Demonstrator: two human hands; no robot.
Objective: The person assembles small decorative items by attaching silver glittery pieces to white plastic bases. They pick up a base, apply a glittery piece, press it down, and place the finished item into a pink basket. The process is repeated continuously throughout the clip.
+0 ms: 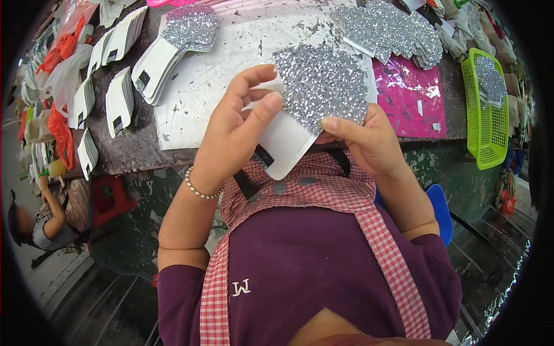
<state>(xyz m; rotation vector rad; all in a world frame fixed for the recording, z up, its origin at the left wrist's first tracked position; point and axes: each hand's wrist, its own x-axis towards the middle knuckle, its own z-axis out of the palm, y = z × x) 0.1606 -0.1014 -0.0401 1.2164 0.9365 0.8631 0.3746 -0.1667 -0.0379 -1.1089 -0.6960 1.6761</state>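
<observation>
A silver glitter-covered piece [323,83] is in front of me above the table edge. A white insole-like piece [288,141] with a dark label lies against its lower left side; whether the two are joined I cannot tell. My left hand [239,109] is closed at the left border where the two pieces meet, thumb and fingers pinching there. My right hand [372,141] pinches the glitter piece's lower right edge, thumb on top and fingers partly hidden beneath.
Stacks of white insole-like pieces [120,101] stand at the left, one topped with glitter pieces [190,27]. More glitter pieces [398,34] pile up at the far right beyond a pink sheet [410,104]. A green basket [487,135] sits at the right edge. Another person [57,213] is at the lower left.
</observation>
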